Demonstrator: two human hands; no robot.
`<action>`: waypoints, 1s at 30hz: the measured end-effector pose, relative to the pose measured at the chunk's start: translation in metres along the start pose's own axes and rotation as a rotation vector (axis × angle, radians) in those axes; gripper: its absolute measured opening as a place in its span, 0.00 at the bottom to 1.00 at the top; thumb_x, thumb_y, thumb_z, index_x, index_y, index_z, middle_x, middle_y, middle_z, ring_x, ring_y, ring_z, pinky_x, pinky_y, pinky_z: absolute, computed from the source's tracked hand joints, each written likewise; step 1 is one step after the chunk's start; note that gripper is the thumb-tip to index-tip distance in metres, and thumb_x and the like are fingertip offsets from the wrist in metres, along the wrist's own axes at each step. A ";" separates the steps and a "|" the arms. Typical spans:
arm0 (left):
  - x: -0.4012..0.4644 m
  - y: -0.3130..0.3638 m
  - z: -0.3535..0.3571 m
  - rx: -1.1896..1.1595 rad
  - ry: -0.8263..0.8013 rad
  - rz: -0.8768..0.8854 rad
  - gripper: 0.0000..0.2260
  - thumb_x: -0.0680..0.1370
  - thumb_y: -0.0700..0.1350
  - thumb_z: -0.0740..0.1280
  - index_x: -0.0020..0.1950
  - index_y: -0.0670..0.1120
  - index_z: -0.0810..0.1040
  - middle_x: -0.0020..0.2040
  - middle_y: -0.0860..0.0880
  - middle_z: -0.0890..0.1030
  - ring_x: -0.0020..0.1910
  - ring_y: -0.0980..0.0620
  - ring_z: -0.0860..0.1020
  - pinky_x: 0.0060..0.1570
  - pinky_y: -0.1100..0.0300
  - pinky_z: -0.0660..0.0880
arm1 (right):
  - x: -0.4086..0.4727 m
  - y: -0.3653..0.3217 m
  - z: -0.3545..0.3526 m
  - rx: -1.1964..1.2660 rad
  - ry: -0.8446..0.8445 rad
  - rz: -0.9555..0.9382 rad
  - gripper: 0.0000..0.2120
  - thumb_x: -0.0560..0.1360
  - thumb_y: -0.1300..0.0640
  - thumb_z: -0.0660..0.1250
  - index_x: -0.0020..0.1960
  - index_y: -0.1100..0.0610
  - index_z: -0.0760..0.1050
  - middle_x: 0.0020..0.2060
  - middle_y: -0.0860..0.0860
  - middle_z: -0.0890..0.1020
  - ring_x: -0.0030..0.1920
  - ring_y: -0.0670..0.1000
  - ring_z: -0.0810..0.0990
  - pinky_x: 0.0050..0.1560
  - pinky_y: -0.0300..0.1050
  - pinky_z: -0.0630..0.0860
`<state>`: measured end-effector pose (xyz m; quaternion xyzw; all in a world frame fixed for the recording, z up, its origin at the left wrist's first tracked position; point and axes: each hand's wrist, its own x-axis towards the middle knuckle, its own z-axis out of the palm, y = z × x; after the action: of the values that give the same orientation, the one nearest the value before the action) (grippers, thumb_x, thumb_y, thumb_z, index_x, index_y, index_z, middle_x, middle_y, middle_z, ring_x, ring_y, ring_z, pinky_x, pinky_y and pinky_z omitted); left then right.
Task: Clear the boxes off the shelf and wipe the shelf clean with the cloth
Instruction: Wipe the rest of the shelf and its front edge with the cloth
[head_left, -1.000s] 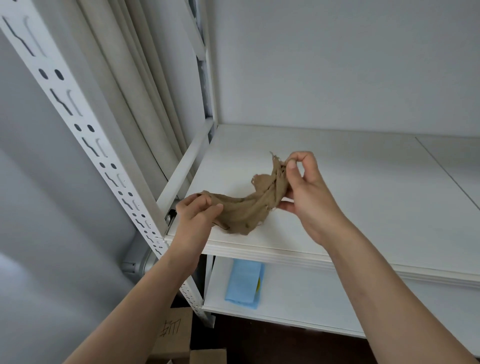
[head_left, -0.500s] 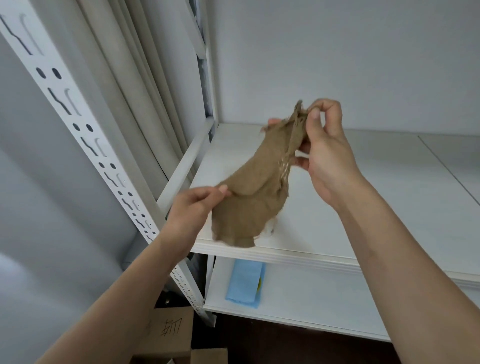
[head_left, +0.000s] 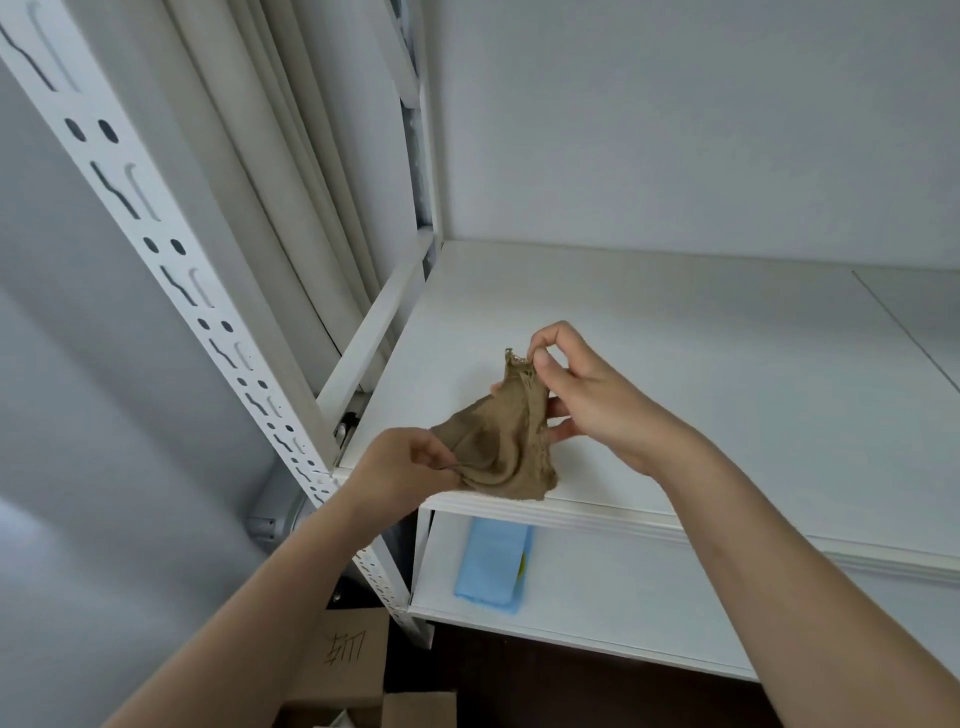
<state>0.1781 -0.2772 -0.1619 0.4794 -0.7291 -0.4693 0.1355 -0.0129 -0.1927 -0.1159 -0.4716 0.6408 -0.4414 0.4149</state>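
While both hands hold it just above the front left part of the shelf (head_left: 727, 364), the cloth (head_left: 501, 441) hangs between them as a soft, crumpled, roughly triangular piece of tan-brown fabric. Its weave looks coarse, and the edge nearest the right hand is frayed and slightly lacy, with loose threads at the top corner. The right hand (head_left: 592, 400) pinches that top corner between thumb and forefinger, the other fingers curled loosely behind the fabric. The left hand (head_left: 400, 467) pinches the lower left corner, thumb pressed against the bent fingers, at the shelf's front edge. The cloth's lowest fold droops to about the level of that edge; whether it touches the board cannot be told.

The shelf is a flat, smooth, matte white board with a ribbed, moulded front lip and a thin seam running across its right side. At its left front corner stands a white metal upright (head_left: 171, 280), slanted in this view and punched with round holes and wavy slots. Left of the shelf, behind that upright, hang pale cream curtain folds (head_left: 270, 171). Below the shelf, on a second white board, lies a flat light-blue rectangular cloth (head_left: 491, 566). Lower still, left of the upright's foot, sit brown cardboard boxes (head_left: 348, 660), one marked with dark handwritten strokes.
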 end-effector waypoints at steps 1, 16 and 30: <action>0.000 0.001 -0.002 -0.009 0.007 0.000 0.06 0.70 0.37 0.73 0.36 0.45 0.78 0.30 0.52 0.72 0.28 0.57 0.69 0.29 0.66 0.68 | 0.003 -0.003 0.000 0.037 0.014 0.002 0.08 0.83 0.47 0.53 0.47 0.44 0.67 0.55 0.68 0.77 0.48 0.66 0.79 0.45 0.51 0.79; 0.012 0.003 -0.010 0.002 0.300 -0.026 0.08 0.76 0.40 0.65 0.55 0.46 0.75 0.52 0.48 0.75 0.47 0.52 0.74 0.41 0.61 0.70 | 0.027 0.047 0.104 -0.898 0.249 0.170 0.32 0.80 0.38 0.49 0.74 0.61 0.61 0.73 0.63 0.62 0.74 0.62 0.56 0.73 0.56 0.56; 0.020 -0.003 -0.045 0.308 0.424 0.261 0.14 0.74 0.31 0.57 0.49 0.46 0.77 0.48 0.52 0.77 0.40 0.54 0.74 0.35 0.66 0.68 | 0.111 0.053 0.076 -0.978 -0.004 0.212 0.37 0.79 0.41 0.48 0.79 0.59 0.39 0.78 0.56 0.37 0.77 0.54 0.33 0.76 0.55 0.35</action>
<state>0.1988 -0.3187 -0.1456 0.4839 -0.8027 -0.2211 0.2695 0.0228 -0.3053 -0.1993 -0.5440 0.8163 -0.0438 0.1892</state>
